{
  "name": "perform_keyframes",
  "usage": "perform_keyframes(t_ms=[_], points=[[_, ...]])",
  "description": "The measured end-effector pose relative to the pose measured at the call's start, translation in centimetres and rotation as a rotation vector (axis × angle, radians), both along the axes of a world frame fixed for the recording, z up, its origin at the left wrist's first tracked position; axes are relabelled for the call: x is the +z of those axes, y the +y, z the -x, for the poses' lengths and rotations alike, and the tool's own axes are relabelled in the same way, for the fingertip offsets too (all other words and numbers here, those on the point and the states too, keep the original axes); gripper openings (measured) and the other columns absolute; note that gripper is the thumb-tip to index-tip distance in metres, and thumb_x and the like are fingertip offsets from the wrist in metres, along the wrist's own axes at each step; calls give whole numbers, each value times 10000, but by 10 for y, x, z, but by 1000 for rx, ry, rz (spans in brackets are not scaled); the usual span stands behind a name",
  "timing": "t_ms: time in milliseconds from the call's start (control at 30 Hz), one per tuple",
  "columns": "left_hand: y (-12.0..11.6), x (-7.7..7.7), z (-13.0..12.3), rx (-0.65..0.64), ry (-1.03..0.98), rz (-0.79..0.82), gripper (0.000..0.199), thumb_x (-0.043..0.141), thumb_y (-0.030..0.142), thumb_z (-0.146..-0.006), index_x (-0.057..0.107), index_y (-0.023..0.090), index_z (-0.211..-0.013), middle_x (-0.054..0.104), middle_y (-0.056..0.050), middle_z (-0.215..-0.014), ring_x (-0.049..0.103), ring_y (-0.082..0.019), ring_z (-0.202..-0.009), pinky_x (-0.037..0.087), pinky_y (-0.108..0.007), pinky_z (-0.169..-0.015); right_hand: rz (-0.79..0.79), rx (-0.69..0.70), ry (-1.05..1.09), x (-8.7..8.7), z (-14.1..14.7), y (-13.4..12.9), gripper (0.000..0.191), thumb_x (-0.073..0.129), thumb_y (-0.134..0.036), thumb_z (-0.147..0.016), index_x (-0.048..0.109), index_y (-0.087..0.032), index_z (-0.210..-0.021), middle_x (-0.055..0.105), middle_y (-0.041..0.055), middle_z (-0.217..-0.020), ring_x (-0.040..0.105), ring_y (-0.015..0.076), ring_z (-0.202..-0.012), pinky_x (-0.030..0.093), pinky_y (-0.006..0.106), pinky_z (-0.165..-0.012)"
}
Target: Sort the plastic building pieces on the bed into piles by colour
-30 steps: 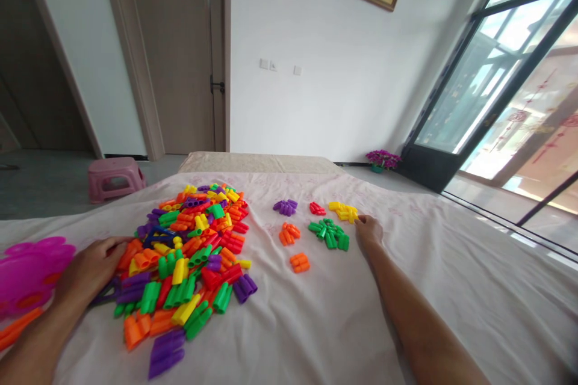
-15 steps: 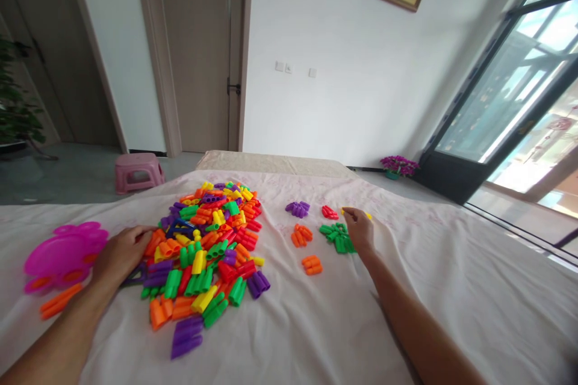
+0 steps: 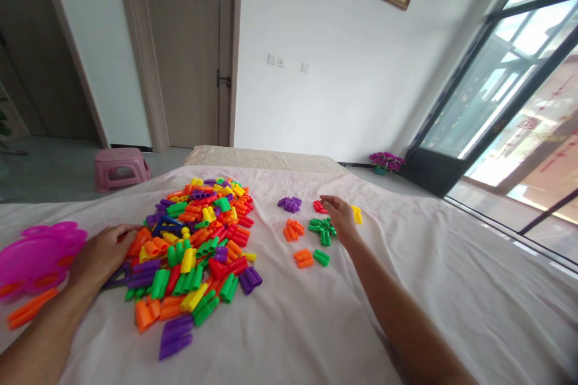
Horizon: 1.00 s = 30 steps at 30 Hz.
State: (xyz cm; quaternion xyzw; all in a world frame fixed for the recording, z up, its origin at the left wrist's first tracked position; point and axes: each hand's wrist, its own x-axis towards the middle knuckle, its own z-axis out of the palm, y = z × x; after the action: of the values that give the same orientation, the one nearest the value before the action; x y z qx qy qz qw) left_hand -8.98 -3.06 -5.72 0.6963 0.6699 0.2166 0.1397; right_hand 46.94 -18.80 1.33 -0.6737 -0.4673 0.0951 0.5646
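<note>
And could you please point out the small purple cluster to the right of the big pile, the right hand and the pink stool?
Small purple cluster [image 3: 289, 204]: head view, around its middle.
Right hand [image 3: 342, 221]: head view, on the back of the hand.
Pink stool [image 3: 119, 157]: head view, on its seat.

Yellow pieces [image 3: 357, 215] partly behind right grip [image 3: 342, 221]

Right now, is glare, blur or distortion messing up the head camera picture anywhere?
Head view: bright daylight whitens parts of the glass door; the wooden door leans, perhaps from lens distortion or camera tilt; the right hand looks slightly soft, while the piled pieces show distinct colours.
</note>
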Motion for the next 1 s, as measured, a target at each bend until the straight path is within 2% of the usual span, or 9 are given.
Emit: perform_keyframes(t_ms=[100,167,300,400,500,567,667,867,1000], points=[[1,-1,1,-2,-4,-7,560,383,527,-944,738,226,-1256,720,-122,-1286,662,-304,-1112,495,-368,-918,41,-13,2,7,-17,-20,435,651,-457,-778,761,-150,-1066,779,106,-979,690,230,-854,518,330,-737],[1,0,1,2,-6,0,550,389,529,-942,742,236,-1247,721,-117,-1287,662,-306,-1105,496,-372,-911,107,47,-86,10,-17,-35,380,659,-442,-780,770,-162,-1013,774,92,-952,682,227,-850,513,335,-759],[1,0,1,12,6,-4,557,377,526,-945,745,228,-1238,717,-118,-1295,660,-306,-1108,496,-375,-910,415,250,-364,14,7,-66,288,685,-377,-789,780,-203,-998,760,66,-987,667,218,-863,487,321,-756],[3,-1,2,6,10,10,559,367,522,-942,743,230,-1235,715,-104,-1306,657,-304,-1132,494,-371,-922,651,311,-618,18,34,-84,325,757,-344,-754,772,-240,-1061,745,59,-1065,661,228,-917,459,316,-768],[5,-3,4,2,7,30,577,357,536,-941,730,231,-1259,712,-99,-1309,654,-302,-1142,488,-370,-934,737,347,-781,19,52,-93,326,756,-279,-758,755,-236,-1082,732,68,-1092,649,247,-1006,438,317,-815],[7,-5,5,-2,1,29,589,356,553,-940,723,232,-1270,711,-98,-1305,654,-301,-1138,490,-369,-931,743,353,-798,19,55,-93,294,726,-237,-765,747,-231,-1058,733,64,-1062,647,241,-999,429,308,-809],[9,-8,7,-11,-9,24,582,365,556,-937,731,233,-1254,717,-100,-1291,660,-301,-1127,499,-367,-910,677,267,-720,17,45,-86,270,689,-224,-773,725,-224,-1041,727,51,-1037,646,212,-928,423,287,-766],[12,-12,10,-17,-8,-16,557,400,542,-929,746,236,-1241,749,-88,-1239,677,-302,-1092,507,-366,-892,537,-142,-578,-1,-1,-69,339,699,-262,-799,678,-211,-1134,703,64,-1093,652,215,-973,441,286,-772],[9,-10,7,2,7,-12,552,395,546,-930,751,247,-1228,741,-99,-1249,678,-311,-1081,508,-378,-879,497,-165,-544,-18,-22,-65,380,734,-336,-800,692,-224,-1161,697,66,-1138,666,220,-968,462,298,-773]])
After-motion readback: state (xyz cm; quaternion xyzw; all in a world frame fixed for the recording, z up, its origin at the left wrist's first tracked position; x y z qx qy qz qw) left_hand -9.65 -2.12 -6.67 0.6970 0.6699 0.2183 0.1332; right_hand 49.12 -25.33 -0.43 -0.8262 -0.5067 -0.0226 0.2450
